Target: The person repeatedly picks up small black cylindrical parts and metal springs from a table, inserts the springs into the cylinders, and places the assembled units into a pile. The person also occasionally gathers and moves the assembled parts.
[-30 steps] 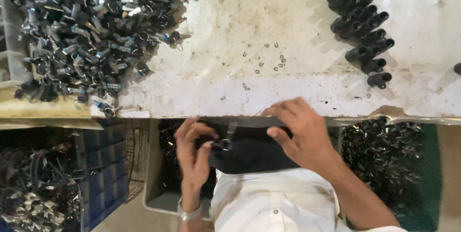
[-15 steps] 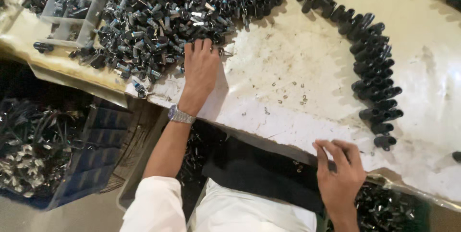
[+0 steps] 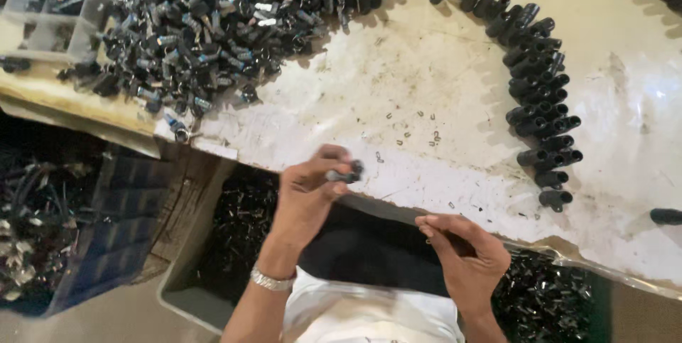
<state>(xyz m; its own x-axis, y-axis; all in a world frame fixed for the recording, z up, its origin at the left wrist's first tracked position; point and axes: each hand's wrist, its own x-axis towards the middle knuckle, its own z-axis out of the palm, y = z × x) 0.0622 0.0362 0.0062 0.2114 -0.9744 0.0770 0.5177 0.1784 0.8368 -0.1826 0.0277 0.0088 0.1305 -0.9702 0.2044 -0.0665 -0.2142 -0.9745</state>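
Small dark cylindrical part point(image 3: 346, 172) sits pinched between the thumb and fingertips of the left hand point(image 3: 307, 197), just over the white table's point(image 3: 426, 87) near edge. Right hand point(image 3: 465, 254), just beside and below it, has fingertips pressed together on something too small to tell. Heaped dark parts point(image 3: 206, 23) lie well beyond the pinch.

One camera only, worn on the person's head, looks steeply down and a little forward over the edge of a white worktable point(image 3: 440, 94). The table runs aslant across the upper and right of the frame, so the view is tilted. The left hand point(image 3: 309, 190) and right hand point(image 3: 462, 254) sit close to the lens at lower centre, with the person's own lap below them. The floor and bins fall into the lower left. No second view shares the scene.
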